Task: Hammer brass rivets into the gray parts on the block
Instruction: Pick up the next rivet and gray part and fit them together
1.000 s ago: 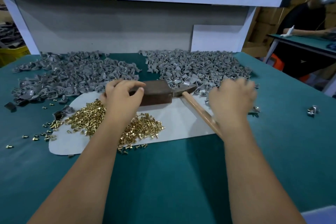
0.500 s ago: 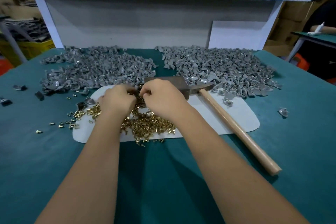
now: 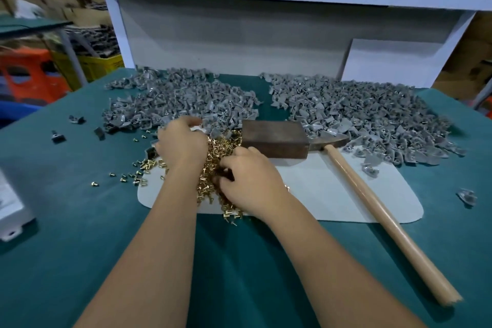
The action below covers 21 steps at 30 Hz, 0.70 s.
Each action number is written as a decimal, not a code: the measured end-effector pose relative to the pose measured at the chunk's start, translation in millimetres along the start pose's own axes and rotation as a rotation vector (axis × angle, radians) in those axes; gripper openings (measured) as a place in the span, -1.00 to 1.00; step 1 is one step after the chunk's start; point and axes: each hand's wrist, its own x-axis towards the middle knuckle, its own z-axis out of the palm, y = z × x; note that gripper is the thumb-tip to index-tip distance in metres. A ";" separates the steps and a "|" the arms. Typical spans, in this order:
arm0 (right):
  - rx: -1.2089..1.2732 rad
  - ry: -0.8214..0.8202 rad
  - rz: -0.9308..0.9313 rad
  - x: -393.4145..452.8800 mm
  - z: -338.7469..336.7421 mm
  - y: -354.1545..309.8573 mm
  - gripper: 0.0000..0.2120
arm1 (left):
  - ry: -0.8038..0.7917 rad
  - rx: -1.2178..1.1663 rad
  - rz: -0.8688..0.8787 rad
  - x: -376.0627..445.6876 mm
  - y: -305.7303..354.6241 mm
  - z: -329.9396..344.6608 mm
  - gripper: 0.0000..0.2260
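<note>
Two bare hands work at the heap of brass rivets [image 3: 213,152] on a pale mat [image 3: 319,189] laid over the green desk [image 3: 239,261]. The left hand [image 3: 181,141] rests on the far left side of the heap, knuckles up, its fingers bent down toward the edge of the gray pile; whether its grip holds anything cannot be told, since the fingertips are hidden. The right hand [image 3: 250,181] lies on the near right side of the heap, fingers curled down among the rivets; what its grip has taken, if anything, is likewise hidden. Loose rivets lie scattered on the desk to the left of the mat.

The dark brown block [image 3: 275,138] sits on the far edge of the mat, just right of the rivet heap and close to the right hand's knuckles. The hammer [image 3: 372,208] lies untouched, its metal head against the right end of the block and its light wooden handle running toward the near right corner of the desk.

Gray parts fill two wide piles along the back of the desk: the left pile [image 3: 181,98] behind the left hand, and the right pile [image 3: 359,114] behind the block and hammer head. A few stray gray and dark pieces lie on the desk at far left and far right. A white object [image 3: 10,208] shows at the left edge
</note>
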 end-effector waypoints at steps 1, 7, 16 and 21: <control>0.027 0.007 0.002 0.5 -0.2 -0.3 -0.81 | -0.037 0.004 0.029 -0.6 2.6 2.6 -0.56; 0.088 0.029 0.028 -1.5 -3.3 5.3 -0.92 | -0.317 0.146 0.197 8.8 19.9 19.6 -0.53; 0.288 0.218 0.135 -1.7 -12.9 13.8 -0.94 | -0.222 0.232 0.227 18.9 15.0 15.7 -0.79; 0.351 0.399 0.244 -0.7 -21.2 26.1 -0.83 | -0.236 0.189 0.318 18.1 17.2 16.8 -0.64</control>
